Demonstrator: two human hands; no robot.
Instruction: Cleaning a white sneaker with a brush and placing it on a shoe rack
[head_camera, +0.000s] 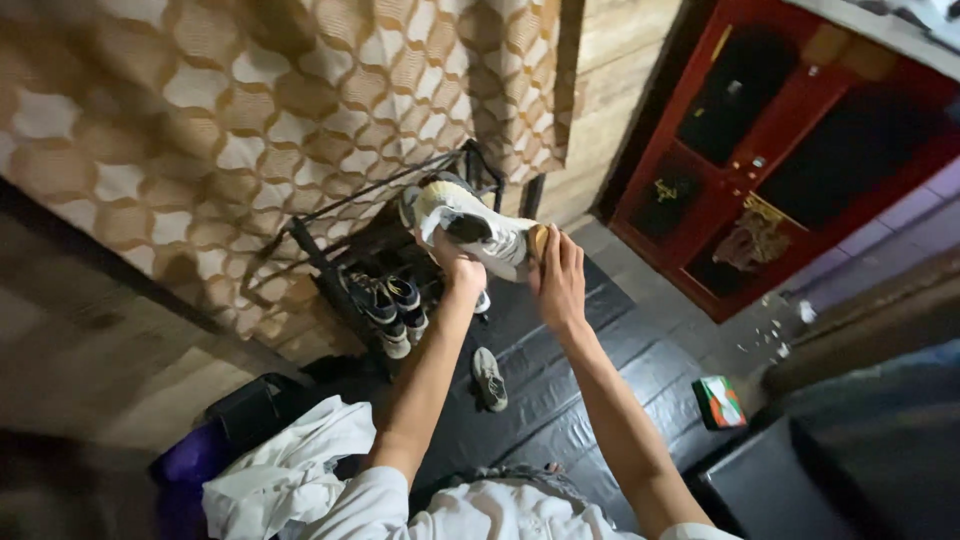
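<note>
Left hand (462, 272) grips one white sneaker (470, 225); right hand (560, 285) grips brush (538, 240). Two shoes (392, 305) on rack (330, 262), one on floor.

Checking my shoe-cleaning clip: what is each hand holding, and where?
The left hand holds a white sneaker from beneath, about mid-length. The right hand presses a small tan thing, perhaps a brush, against its end.

Matt cloth sneaker (470, 228), black metal rack (330, 260), glossy red wooden cabinet (700, 235)
</note>
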